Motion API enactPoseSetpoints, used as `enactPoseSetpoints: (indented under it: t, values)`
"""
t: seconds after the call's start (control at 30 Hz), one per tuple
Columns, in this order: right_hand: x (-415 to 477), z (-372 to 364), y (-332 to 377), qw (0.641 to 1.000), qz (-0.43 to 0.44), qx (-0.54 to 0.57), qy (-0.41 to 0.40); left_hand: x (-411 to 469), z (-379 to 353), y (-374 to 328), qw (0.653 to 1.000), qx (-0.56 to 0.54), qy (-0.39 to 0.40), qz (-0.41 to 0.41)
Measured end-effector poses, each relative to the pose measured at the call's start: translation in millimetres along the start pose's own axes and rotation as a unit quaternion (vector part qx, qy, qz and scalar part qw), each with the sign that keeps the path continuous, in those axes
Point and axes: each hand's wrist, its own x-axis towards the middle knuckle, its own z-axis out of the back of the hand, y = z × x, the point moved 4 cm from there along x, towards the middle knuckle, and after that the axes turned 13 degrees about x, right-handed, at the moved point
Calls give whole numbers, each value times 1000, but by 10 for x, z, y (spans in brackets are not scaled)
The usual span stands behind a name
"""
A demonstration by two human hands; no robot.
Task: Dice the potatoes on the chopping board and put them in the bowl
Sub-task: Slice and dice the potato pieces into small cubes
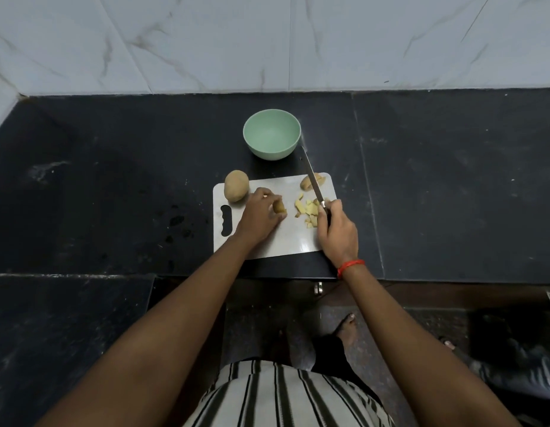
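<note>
A white chopping board (293, 241) lies on the dark counter. My left hand (260, 215) grips a small potato piece (279, 207) at the board's middle. My right hand (337, 231) holds a knife (312, 175) by its handle, the blade raised and pointing away toward the bowl. Several pale diced potato bits (309, 209) lie between my hands. A cut potato chunk (310, 181) sits at the board's far right corner, partly behind the blade. A whole potato (236, 185) rests on the board's far left corner. The green bowl (271, 134) stands empty beyond the board.
The black stone counter (452, 186) spreads wide on both sides, with wet spots (176, 220) left of the board. A marble-tiled wall (267, 41) rises behind. The counter's front edge runs just below the board, and my bare foot (347, 326) shows on the floor.
</note>
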Motion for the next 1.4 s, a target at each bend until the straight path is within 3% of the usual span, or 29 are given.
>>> enactPoseSetpoints:
  t: [0.27, 0.43, 0.57, 0.67, 0.77, 1.03, 1.23, 1.4]
  values:
    - [-39, -50, -104, 1000, 17, -1, -5, 173, 32, -118, 996, 60, 58, -28]
    - [-30, -50, -100, 1000, 16, -6, -3, 72, 7, -110, 999, -34, -17, 29]
    - [-24, -49, -125, 1000, 12, -4, -4, 33, -12, -164, 985, -158, -15, 70]
    - [-24, -50, -144, 1000, 4, 0, 0, -29, 128, -199, 978, -188, -30, 82]
    - [-15, -52, -190, 1000, -15, 18, -2, -128, 266, -64, 980, -163, -61, 100]
    - [-22, 21, -211, 992, -59, 105, -35, -243, 186, 92, 990, -105, 32, 91]
    - [-11, 36, -230, 989, -67, 125, -40, -217, 276, -8, 990, -88, -11, 105]
    - [1, 65, -236, 984, -76, 153, -50, -288, 360, 230, 980, 1, 120, 159]
